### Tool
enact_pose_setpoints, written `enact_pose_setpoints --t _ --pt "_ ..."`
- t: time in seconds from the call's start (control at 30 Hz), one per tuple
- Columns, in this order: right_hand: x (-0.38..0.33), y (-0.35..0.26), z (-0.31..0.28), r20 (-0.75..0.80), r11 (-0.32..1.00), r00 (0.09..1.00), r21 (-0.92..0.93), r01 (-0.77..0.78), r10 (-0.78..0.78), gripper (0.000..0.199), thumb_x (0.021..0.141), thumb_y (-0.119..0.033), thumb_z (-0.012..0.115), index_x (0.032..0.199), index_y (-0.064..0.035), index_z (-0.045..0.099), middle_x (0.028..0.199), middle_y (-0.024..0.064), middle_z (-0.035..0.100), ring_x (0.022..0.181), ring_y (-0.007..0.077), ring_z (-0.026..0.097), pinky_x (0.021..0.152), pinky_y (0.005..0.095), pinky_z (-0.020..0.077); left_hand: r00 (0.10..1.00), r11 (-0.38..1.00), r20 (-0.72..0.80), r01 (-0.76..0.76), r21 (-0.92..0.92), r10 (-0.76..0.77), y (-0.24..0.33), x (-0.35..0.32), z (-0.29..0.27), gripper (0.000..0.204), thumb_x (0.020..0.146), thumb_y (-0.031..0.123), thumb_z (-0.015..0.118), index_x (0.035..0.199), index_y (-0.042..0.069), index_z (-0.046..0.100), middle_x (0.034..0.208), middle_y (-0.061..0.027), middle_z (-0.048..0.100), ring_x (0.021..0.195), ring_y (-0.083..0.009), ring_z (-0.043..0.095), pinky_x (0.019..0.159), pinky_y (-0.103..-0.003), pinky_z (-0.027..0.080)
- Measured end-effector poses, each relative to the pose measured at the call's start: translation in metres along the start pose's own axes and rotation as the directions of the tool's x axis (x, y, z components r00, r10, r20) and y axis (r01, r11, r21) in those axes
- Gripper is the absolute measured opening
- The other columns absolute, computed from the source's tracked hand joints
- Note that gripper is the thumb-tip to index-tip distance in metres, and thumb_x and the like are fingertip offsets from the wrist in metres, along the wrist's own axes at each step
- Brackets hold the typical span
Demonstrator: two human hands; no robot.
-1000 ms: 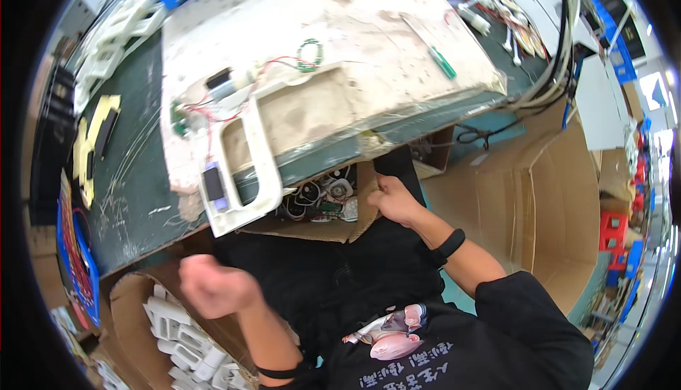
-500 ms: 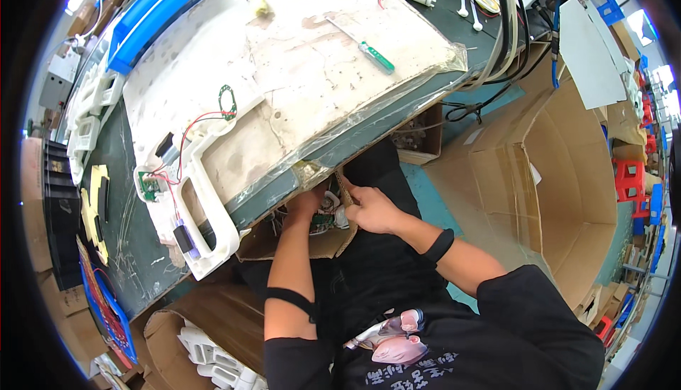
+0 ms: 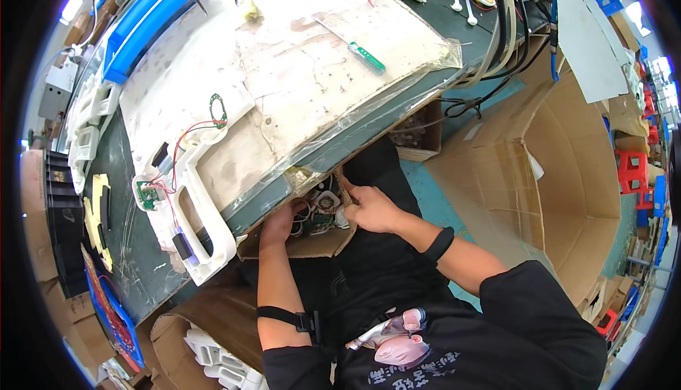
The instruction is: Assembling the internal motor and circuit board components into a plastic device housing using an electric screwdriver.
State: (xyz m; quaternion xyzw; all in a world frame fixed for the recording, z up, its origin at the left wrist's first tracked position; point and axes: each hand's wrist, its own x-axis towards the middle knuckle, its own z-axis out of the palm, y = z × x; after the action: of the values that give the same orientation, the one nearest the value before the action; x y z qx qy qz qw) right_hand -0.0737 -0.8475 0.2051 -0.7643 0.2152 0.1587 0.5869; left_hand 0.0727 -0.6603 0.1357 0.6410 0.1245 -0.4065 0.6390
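Note:
A small open cardboard box (image 3: 305, 249) rests on my lap, partly under the table edge. In it lie white parts, coiled wires and green circuit boards (image 3: 324, 207). My right hand (image 3: 372, 209) grips the box's right wall, thumb and fingers on either side. Inside the box at its left is my left hand (image 3: 277, 225); its fingers are hidden by the table edge and the contents, so what they hold cannot be seen. On the table above, a white plastic housing (image 3: 222, 234) with a handle lies open, showing a green board, red wires and a dark block.
A green-handled screwdriver (image 3: 367, 58) lies on the stained work board (image 3: 298, 99). A blue tray (image 3: 138, 35) stands at the far left. To the right is a large open carton (image 3: 496, 177); below left, another carton holds white housings (image 3: 216, 361). Cables (image 3: 500, 35) hang at the table's right.
My left hand has shifted left within the box, uncovering more of the parts inside. The right hand keeps its hold on the box wall. The view has shifted slightly.

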Motion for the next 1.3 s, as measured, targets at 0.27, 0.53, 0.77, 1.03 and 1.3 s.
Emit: enact_pose_setpoints --t 0.27,0.53,0.77,1.03,1.3 --pt "0.000 -0.009 0.002 0.041 1.000 0.999 -0.014 -0.021 0.022 0.069 0.081 -0.020 0.053 0.144 0.0019 0.034 0.112 0.0320 0.061 0.109 0.0447 0.056 0.094 0.0411 0.0439 1.000 0.998 -0.003 0.010 -0.062 -0.010 -0.005 -0.013 -0.018 0.028 0.096 0.004 0.047 0.122 -0.004 0.051 0.113 -0.0159 0.062 0.101 -0.0305 0.065 0.080 -0.039 0.054" --pt "0.001 -0.003 0.001 0.024 1.000 1.000 0.018 0.002 -0.002 0.067 0.082 -0.020 0.053 0.143 0.0016 0.036 0.115 0.0314 0.060 0.111 0.0451 0.055 0.095 0.0409 0.0435 1.000 0.993 -0.012 0.015 -0.115 -0.016 0.005 -0.040 -0.028 0.030 0.093 0.002 0.044 0.121 -0.007 0.050 0.110 -0.0204 0.062 0.099 -0.0346 0.065 0.083 -0.043 0.056" --pt "-0.001 -0.010 0.000 0.044 0.999 0.998 -0.007 -0.049 0.049 0.065 0.083 -0.020 0.052 0.142 0.0018 0.037 0.114 0.0311 0.060 0.110 0.0446 0.056 0.095 0.0410 0.0436 0.992 0.995 -0.120 -0.016 0.095 0.028 0.005 -0.051 -0.044 0.027 0.090 0.005 0.048 0.113 -0.007 0.056 0.100 -0.0169 0.066 0.081 -0.0281 0.069 0.065 -0.035 0.057" --pt "0.003 -0.004 0.005 -0.030 0.998 0.998 -0.009 0.061 -0.061 0.070 0.081 -0.017 0.055 0.145 0.0026 0.033 0.077 0.0186 0.065 0.063 0.0227 0.063 0.066 0.0338 0.0505 0.996 0.998 -0.083 -0.034 -0.046 0.030 0.004 -0.056 -0.045 0.026 0.090 0.005 0.050 0.112 -0.006 0.057 0.097 -0.0150 0.067 0.079 -0.0261 0.069 0.062 -0.033 0.055" --pt "0.004 0.001 0.004 -0.008 0.999 0.999 -0.025 0.037 -0.037 0.068 0.081 -0.021 0.052 0.143 0.0001 0.035 0.108 0.0322 0.062 0.106 0.0462 0.057 0.093 0.0421 0.0449 0.998 0.999 -0.047 -0.044 -0.003 0.044 -0.001 -0.057 -0.042 0.031 0.086 -0.003 0.050 0.116 0.000 0.055 0.101 -0.0117 0.065 0.085 -0.0225 0.066 0.065 -0.033 0.053"
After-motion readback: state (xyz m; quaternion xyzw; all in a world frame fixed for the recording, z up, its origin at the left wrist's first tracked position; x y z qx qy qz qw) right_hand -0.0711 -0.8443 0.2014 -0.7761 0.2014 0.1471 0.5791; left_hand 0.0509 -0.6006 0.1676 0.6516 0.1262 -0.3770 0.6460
